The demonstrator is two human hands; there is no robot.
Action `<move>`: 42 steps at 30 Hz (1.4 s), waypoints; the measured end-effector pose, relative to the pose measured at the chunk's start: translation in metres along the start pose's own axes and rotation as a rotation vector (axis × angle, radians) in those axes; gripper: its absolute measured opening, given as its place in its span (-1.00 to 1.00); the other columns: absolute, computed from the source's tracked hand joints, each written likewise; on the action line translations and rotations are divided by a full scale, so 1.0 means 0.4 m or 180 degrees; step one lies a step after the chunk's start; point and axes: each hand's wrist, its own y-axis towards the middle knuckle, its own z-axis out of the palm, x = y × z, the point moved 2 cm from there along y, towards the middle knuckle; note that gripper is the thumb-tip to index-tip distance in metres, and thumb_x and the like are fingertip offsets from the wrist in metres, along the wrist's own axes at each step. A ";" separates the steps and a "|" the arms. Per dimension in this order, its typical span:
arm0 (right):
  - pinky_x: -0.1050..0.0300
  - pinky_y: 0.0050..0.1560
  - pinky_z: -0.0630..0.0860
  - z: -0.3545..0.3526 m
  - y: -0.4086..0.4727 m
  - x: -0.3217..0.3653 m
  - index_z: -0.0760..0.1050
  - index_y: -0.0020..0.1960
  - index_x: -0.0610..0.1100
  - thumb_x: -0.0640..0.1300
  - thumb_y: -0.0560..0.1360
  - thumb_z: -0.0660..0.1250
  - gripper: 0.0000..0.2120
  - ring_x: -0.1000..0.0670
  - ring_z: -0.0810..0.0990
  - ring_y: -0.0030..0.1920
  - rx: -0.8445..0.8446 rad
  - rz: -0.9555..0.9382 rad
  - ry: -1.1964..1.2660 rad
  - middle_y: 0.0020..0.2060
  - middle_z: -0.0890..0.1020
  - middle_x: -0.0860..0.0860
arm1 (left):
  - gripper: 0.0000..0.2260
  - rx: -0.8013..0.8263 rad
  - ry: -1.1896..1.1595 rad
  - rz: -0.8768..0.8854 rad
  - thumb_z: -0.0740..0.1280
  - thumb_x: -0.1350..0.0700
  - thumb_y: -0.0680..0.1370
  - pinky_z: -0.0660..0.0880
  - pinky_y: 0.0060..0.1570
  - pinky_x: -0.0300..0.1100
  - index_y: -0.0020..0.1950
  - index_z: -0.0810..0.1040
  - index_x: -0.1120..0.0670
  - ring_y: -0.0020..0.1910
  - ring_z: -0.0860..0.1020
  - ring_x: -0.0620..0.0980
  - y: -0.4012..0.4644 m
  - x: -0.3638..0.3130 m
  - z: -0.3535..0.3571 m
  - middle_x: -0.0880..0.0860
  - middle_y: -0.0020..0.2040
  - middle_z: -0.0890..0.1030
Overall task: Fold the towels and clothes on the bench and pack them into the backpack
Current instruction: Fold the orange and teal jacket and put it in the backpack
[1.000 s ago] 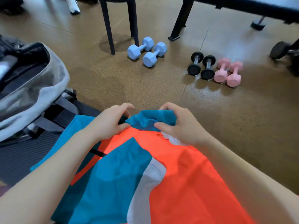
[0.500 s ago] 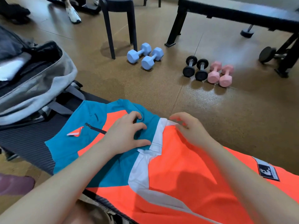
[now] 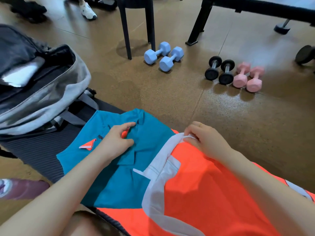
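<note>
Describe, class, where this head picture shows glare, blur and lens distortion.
Head view: glare whitens the floor near the pink dumbbells and the shiny pocket in the backpack; blur smears the dark shapes at top left and softens the pink dumbbells; the wide lens bends the frame's edges, stretching both forearms; the shirt at the middle is sharp.

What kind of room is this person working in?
Probably a gym or workout room: pairs of blue dumbbells, black dumbbells and pink dumbbells sit on a speckled floor, near a padded bench.
</note>
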 end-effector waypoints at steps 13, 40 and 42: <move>0.02 -0.12 0.50 0.031 0.013 0.074 0.34 0.18 0.03 0.07 0.37 0.18 -0.61 -0.13 0.57 -0.10 -0.0026 -0.0450 -0.0782 -0.09 0.57 -0.05 | -0.73 -0.0608 0.1721 -0.0030 0.25 -0.07 0.54 0.41 -0.08 -0.08 -0.03 0.51 0.14 0.08 0.51 0.19 0.171 -0.072 0.050 0.17 0.06 0.58; 0.09 -0.32 0.32 0.098 -0.035 0.153 0.49 -0.25 -0.09 -0.18 0.35 0.37 -0.94 -0.07 0.52 -0.35 0.0086 -0.1098 -0.1449 -0.37 0.53 0.01 | -0.79 -0.0846 0.1212 -0.0057 0.19 0.12 0.57 0.35 -0.13 -0.09 -0.20 0.43 0.22 -0.04 0.50 0.21 -0.057 0.007 -0.010 0.24 -0.09 0.52; 0.10 -0.33 0.28 0.097 -0.037 0.156 0.47 -0.29 -0.12 -0.19 0.39 0.34 -0.91 -0.09 0.52 -0.38 -0.0070 -0.1063 -0.1374 -0.41 0.51 -0.03 | -0.75 -0.0753 -0.0163 -0.0507 0.19 0.13 0.59 0.33 -0.43 -0.27 -0.28 0.38 0.14 -0.29 0.47 0.10 -0.063 0.028 -0.032 0.18 -0.24 0.45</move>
